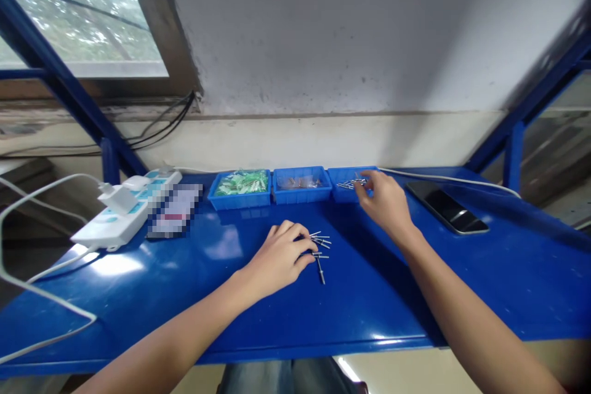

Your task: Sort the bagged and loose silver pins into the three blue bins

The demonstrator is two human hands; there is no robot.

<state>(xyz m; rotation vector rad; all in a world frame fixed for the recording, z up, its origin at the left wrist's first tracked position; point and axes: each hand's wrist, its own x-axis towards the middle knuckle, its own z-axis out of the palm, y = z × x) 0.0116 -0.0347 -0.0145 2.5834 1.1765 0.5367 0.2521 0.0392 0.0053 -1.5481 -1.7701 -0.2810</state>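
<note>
Nearest, on the glossy blue table (pixel 258 326), one loose metal pin (pixel 321 271) lies pointing toward the near edge, thin and silvery, with a thicker, duller section at its near end; just beyond it more slim, straight metal pins (pixel 323 240) lie crossed at odd angles in a small heap; the left hand (pixel 284 255) rests at the heap's left side, thumb and fingers curled around some of the pins, though whether they close on one I cannot tell; farther off, the right hand (pixel 381 197) reaches over the right blue bin (pixel 344 196), thumb and forefinger a little apart, above similar silvery pins piled loosely inside; beside that bin stand the middle blue bin (pixel 302 196), holding small brownish pieces in clear plastic, and the left blue bin (pixel 242 199), full of green-and-white packets.
</note>
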